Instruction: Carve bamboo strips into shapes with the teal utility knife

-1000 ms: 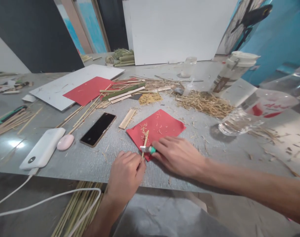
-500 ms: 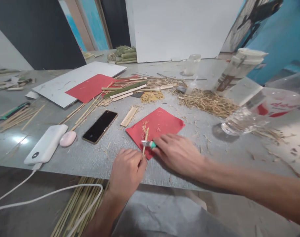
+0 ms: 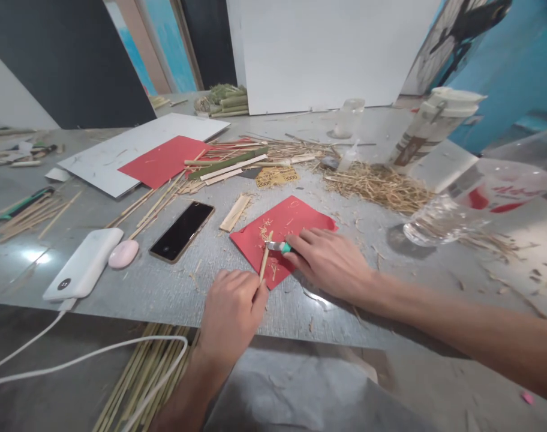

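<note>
Near the table's front edge, my left hand (image 3: 234,309) is closed around the lower end of a thin wooden strip (image 3: 265,261), which points away from me over a red sheet (image 3: 295,219). My right hand (image 3: 330,259) grips a green-handled utility knife (image 3: 285,246); most of its handle is hidden in the fingers. The knife's blade touches or lies just over the strip near its far end. Pale curled shavings (image 3: 265,230) are scattered on the red sheet around that end.
Left of the sheet lie a short flat wood piece (image 3: 236,212), a phone (image 3: 182,231), a pink round object (image 3: 123,254) and a white power bank (image 3: 83,263) with a cable. Behind are bundled sticks (image 3: 228,165) and straw shavings (image 3: 376,186). A clear plastic bottle (image 3: 457,201) lies right.
My right hand and the knife have moved away from me along the strip, towards its far end. My left hand has stayed in place. More shavings show on the near part of the sheet.
</note>
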`<state>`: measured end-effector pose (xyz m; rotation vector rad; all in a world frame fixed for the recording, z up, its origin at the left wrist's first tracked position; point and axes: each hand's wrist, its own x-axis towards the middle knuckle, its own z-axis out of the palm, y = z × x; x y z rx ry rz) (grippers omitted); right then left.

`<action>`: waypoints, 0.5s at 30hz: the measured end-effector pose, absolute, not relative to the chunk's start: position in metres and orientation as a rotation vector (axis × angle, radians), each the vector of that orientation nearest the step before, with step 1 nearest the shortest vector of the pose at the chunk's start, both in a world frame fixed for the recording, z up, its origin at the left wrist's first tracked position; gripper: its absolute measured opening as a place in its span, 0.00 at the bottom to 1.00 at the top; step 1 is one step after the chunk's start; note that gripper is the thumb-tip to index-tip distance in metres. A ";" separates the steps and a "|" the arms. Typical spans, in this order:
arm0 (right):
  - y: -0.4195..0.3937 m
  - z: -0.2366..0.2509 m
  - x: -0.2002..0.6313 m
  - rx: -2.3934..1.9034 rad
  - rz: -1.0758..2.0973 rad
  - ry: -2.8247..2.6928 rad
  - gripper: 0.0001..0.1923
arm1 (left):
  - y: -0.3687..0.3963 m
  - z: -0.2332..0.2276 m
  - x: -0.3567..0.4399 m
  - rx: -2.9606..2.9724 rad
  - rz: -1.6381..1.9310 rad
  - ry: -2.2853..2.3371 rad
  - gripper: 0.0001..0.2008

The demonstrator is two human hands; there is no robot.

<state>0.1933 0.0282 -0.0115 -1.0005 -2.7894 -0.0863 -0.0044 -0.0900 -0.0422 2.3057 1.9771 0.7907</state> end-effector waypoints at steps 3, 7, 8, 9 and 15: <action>0.030 -0.011 0.195 -0.995 -0.106 -2.797 0.15 | -0.090 -0.042 -0.004 2.311 0.784 1.970 0.20; 0.033 -0.012 0.198 -0.940 -0.217 -2.761 0.12 | -0.091 -0.042 -0.004 2.299 0.801 1.965 0.20; 0.034 -0.011 0.199 -0.931 -0.243 -2.739 0.12 | -0.091 -0.042 -0.004 2.298 0.802 1.960 0.20; 0.037 -0.011 0.200 -0.934 -0.247 -2.716 0.12 | -0.091 -0.042 -0.005 2.296 0.806 1.955 0.20; 0.048 -0.003 0.209 -1.130 0.076 -2.664 0.20 | -0.093 -0.043 -0.006 2.288 0.792 1.942 0.20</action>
